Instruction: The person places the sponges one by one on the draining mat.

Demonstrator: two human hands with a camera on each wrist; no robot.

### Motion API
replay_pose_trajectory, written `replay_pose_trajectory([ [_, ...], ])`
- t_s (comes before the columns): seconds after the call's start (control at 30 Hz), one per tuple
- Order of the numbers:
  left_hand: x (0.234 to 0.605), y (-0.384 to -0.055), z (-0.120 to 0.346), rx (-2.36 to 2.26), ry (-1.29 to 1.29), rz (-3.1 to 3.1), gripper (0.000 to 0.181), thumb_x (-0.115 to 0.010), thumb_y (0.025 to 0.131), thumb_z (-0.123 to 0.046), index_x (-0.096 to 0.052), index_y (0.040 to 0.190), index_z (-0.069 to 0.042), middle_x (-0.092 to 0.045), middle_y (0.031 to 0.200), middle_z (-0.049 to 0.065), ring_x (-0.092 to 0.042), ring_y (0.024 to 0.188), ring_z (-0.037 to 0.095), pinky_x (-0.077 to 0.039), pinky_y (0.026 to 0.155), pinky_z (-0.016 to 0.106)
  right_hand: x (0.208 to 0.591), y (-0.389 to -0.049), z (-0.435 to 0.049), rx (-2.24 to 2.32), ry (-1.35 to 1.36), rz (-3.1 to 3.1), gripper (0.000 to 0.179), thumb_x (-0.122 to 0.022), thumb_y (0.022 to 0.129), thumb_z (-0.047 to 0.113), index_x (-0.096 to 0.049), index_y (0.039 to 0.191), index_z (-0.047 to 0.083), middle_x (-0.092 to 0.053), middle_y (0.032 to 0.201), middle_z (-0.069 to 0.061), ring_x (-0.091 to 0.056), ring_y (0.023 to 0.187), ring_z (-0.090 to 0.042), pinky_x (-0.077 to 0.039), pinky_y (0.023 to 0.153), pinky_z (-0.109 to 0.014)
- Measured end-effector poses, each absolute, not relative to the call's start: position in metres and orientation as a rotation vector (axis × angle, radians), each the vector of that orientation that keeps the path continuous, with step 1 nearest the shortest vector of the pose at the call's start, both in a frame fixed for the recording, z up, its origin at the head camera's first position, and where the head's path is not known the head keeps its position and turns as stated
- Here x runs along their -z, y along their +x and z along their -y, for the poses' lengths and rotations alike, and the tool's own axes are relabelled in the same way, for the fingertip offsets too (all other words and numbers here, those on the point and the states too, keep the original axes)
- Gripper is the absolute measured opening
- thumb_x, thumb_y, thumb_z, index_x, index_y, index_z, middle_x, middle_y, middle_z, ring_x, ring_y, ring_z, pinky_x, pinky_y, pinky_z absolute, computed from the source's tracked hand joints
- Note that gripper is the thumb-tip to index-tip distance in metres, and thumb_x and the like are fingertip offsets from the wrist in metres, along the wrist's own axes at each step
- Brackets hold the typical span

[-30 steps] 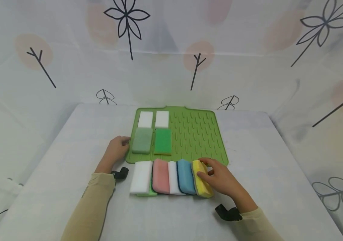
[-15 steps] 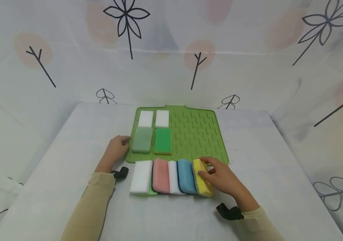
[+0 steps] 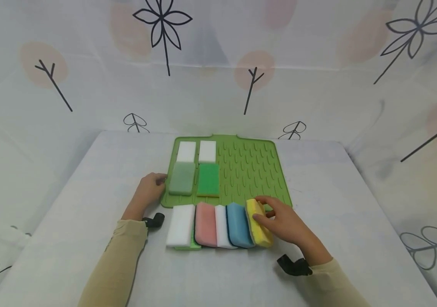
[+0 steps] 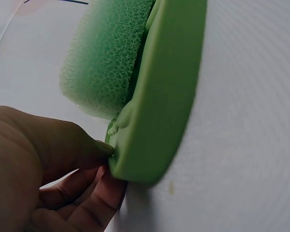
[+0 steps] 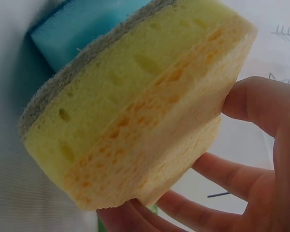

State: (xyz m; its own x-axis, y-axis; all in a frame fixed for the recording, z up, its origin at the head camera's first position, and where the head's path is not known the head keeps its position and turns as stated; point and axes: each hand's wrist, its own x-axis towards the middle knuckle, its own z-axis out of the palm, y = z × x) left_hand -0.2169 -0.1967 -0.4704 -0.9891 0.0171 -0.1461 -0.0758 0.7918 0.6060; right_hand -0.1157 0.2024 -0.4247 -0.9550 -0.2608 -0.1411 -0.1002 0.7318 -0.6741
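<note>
My right hand (image 3: 285,221) pinches a yellow sponge (image 3: 260,227) by its far and near sides, at the right end of a row of sponges. In the right wrist view this sponge (image 5: 154,106) shows a grey scouring layer and stands tilted. At its left leans a blue sponge (image 3: 238,224). My left hand (image 3: 147,189) holds the left edge of a green ridged mat (image 3: 253,170). The left wrist view has the thumb (image 4: 87,147) on top of the mat's rim (image 4: 154,130) and fingers below. Beside it lies a pale green mesh sponge (image 3: 182,179).
On the mat's left half sit a bright green sponge (image 3: 208,180) and two white sponges (image 3: 186,152). Before the mat, the row holds another white sponge (image 3: 180,226), a light green piece (image 3: 188,247) under it, a pink sponge (image 3: 205,224) and a narrow white one (image 3: 222,227).
My right hand has raised the yellow sponge slightly and moved it a little away from me. The left hand stays at the mat's edge.
</note>
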Motion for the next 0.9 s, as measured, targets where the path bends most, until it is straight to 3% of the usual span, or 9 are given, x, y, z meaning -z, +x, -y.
replay_pose_trajectory([
  [0.9,0.472,-0.215,0.197,-0.98,-0.028,-2.858,0.046,-0.046,0.092,-0.012,-0.052,0.137,-0.002,-0.058,0.128,0.02,-0.055,0.117,0.034,-0.047,0.099,0.05,0.391,-0.151,-0.19,1.02,-0.36,-2.73,0.061,-0.06,0.091,0.049,-0.046,0.142,0.02,-0.05,0.141,-0.01,-0.062,0.105,-0.029,-0.056,0.067,-0.031],
])
